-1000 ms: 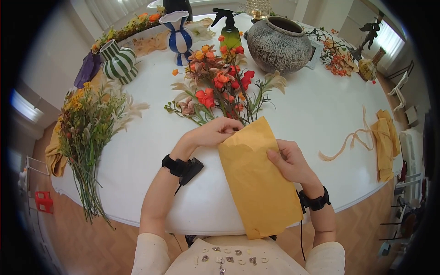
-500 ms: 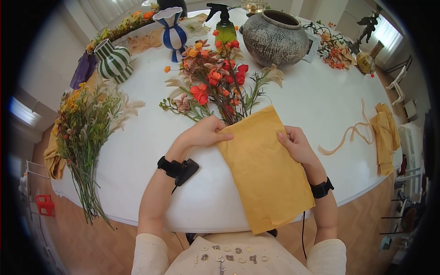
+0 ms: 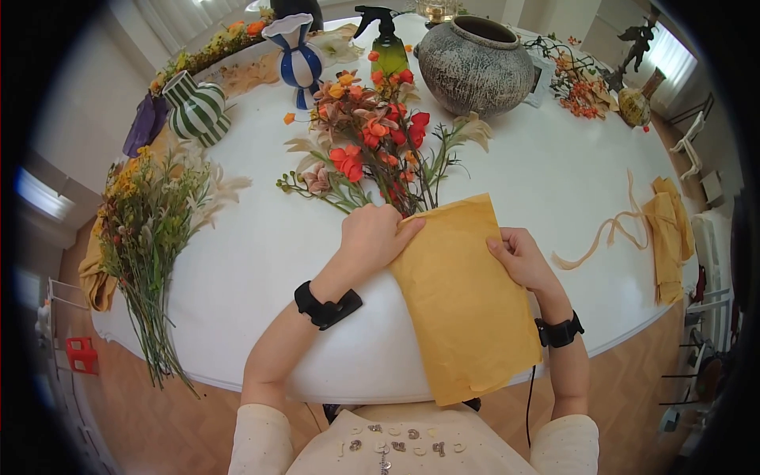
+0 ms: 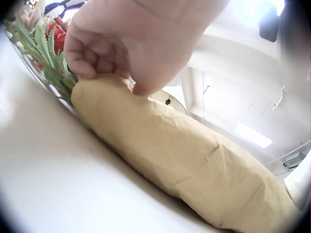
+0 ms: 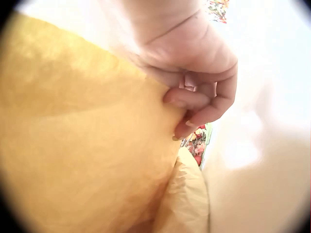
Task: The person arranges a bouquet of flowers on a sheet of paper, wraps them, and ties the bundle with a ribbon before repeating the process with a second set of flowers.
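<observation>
The head view is bright and evenly lit, its fisheye lens bowing the tabletop [image 3: 229,309] around the yellow paper [image 3: 467,301] and darkening to black corners; a window [image 3: 673,75] glares far to the paper's right. In the left wrist view, a ceiling light [image 4: 253,135] shines above the paper, whose lower edge casts a soft shadow. The right wrist view is overexposed: the surface right of the paper washes out white, and the flowers [image 5: 197,145] beside it are blurred.

Herringbone floor [image 3: 150,419] — pale wall [image 3: 103,75], white table [image 3: 229,285]
</observation>
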Tool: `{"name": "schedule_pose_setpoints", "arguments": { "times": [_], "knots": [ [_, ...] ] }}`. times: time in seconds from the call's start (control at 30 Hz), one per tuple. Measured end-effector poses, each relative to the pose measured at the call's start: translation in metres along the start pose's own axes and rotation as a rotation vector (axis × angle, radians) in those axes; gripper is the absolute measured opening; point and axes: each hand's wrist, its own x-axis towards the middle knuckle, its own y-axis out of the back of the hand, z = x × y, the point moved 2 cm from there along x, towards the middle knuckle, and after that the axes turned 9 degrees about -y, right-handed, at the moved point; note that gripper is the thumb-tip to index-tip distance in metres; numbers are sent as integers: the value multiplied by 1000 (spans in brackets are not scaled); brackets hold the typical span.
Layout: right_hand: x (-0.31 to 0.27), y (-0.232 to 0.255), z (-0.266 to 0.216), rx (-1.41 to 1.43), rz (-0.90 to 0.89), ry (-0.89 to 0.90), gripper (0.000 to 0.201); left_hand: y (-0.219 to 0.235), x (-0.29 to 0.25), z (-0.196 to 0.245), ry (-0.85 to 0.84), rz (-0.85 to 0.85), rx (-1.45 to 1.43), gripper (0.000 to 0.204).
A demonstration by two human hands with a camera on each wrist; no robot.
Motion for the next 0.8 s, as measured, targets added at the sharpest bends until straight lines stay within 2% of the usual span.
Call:
{"name": "schedule_pose_setpoints", "arguments": {
  "times": [0.03,0.07,0.13,0.2,0.27,0.33,0.4,0.47,0.5,0.57,0.67,0.7,0.77,0.8],
  "knots": [
    [0,3,-5,-75,23,-1,24,0,0,-2,-82,-14,-53,41],
    [0,5,-7,-149,48,-2,23,1,-1,-11,-84,-16,-50,41],
    [0,3,-10,-142,47,12,23,-2,-1,-27,-135,-183,-667,29],
    [4,-2,-13,-137,42,26,23,-2,0,-34,-174,-192,-648,24],
    [5,-13,-21,-261,155,312,26,2,-1,-28,-212,-208,-632,22],
    [8,-27,-34,-245,171,322,27,6,0,-20,-143,-168,-424,23],
    [13,-33,-41,-230,193,331,29,2,1,-22,-162,-148,-439,25],
    [22,-34,-41,-313,177,182,28,5,0,-24,-177,-128,-455,26],
    [25,-31,-42,-310,177,182,28,8,-1,-26,-127,-169,-378,30],
    [29,-23,-40,48,107,158,30,11,-2,-28,-67,-207,-303,33],
    [40,-20,-22,41,173,207,34,9,0,-28,-17,-181,-226,40],
    [46,-15,-9,38,173,206,34,9,0,-26,-18,-119,-264,44],
    [55,-7,10,-232,283,168,41,7,3,-22,-19,-54,-306,49],
    [56,-6,13,-238,279,168,41,6,4,-21,17,-60,-277,50]
  ]
}}
